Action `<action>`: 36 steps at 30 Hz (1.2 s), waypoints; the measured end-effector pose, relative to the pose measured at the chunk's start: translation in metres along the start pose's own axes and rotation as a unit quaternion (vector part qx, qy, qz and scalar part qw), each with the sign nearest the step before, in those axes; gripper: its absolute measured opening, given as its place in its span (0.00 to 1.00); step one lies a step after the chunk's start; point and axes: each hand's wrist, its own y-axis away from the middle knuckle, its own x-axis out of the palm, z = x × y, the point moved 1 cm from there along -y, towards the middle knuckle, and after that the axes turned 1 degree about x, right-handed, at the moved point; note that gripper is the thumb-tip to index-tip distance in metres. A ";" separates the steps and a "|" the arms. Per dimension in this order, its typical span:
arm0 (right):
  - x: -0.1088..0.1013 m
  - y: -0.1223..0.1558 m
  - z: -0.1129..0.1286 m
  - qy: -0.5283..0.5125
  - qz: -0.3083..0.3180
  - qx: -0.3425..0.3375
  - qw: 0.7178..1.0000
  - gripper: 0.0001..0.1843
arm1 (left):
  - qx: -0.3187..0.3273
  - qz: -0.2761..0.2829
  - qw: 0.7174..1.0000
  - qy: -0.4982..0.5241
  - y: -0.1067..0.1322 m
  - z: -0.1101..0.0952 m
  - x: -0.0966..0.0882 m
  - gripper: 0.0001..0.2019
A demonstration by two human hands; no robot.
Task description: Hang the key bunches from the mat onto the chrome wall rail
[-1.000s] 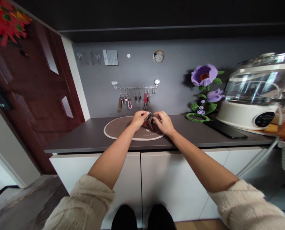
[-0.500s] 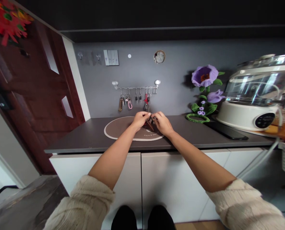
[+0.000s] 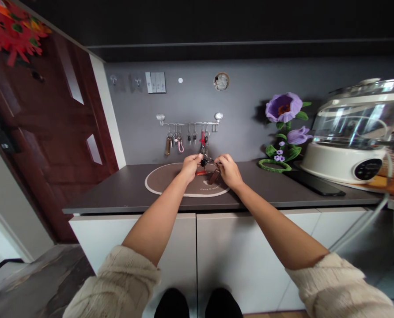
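Observation:
Both hands are raised over the oval brown mat [image 3: 164,181], pinching a bunch of keys [image 3: 204,161] between them. My left hand [image 3: 191,168] is closed on the ring side, where a metal ring and a dark key show at the fingertips. A small red-orange piece [image 3: 201,173] hangs beside these fingers. My right hand [image 3: 228,170] is closed on the other side of the bunch, and a brown tag [image 3: 214,177] dangles below its fingers. Exactly how the rings join is too small to tell.
Behind the hands a wall rail [image 3: 190,123] carries several hung keys [image 3: 180,145]. Purple flowers [image 3: 283,108] stand right on the counter [image 3: 100,187], near a black phone-like slab [image 3: 316,183] and a white appliance [image 3: 342,161]. A dark red door [image 3: 61,176] is left.
My hands have moved slightly apart, so the ring and dark key now show between them. The brown tag hangs nearer my right hand, and the red-orange piece has come into view.

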 end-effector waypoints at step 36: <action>0.001 -0.009 -0.007 -0.264 0.017 0.158 0.951 0.14 | -0.073 -0.026 0.992 0.096 0.010 0.002 0.006 0.15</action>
